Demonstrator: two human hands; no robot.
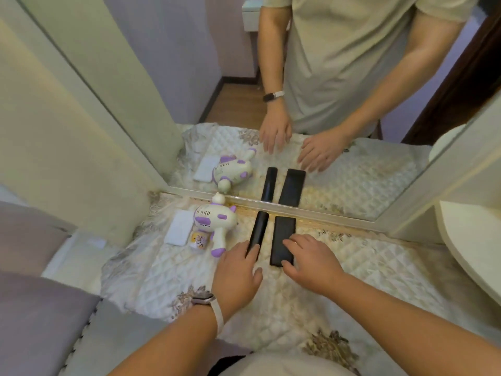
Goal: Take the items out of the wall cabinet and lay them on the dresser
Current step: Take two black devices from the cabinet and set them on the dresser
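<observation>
Operator: State the position of the items.

Instructor: Five items lie on the quilted dresser worktop, in front of the mirror. From the left: a white pad, a small yellow piece, a white and purple toy gun, a narrow black bar and a wide black slab. The two black items lie side by side, near each other but apart, with their far ends close to the mirror rail. The wall cabinet is not in view.

Operator: State the condition of the hands.

Instructor: The left hand has nearly straight fingers touching the near end of the narrow black bar, with the thumb clear of it. The right hand rests fingers on top of the wide black slab, with the thumb at its near end. Neither hand appears clamped, and the hands are apart.

Operator: How is this step done well?

Instructor: The step appears to be setting down and squaring the two black items.
1. Press lightly; the quilted cover is soft and may bunch if an item is pushed along it.
2. Keep the bar parallel to the slab and keep the gap between them.
3. Do not slide the bar left; the toy gun's handle is just beside it.
4. Lift both hands straight up so that neither item is dragged
</observation>
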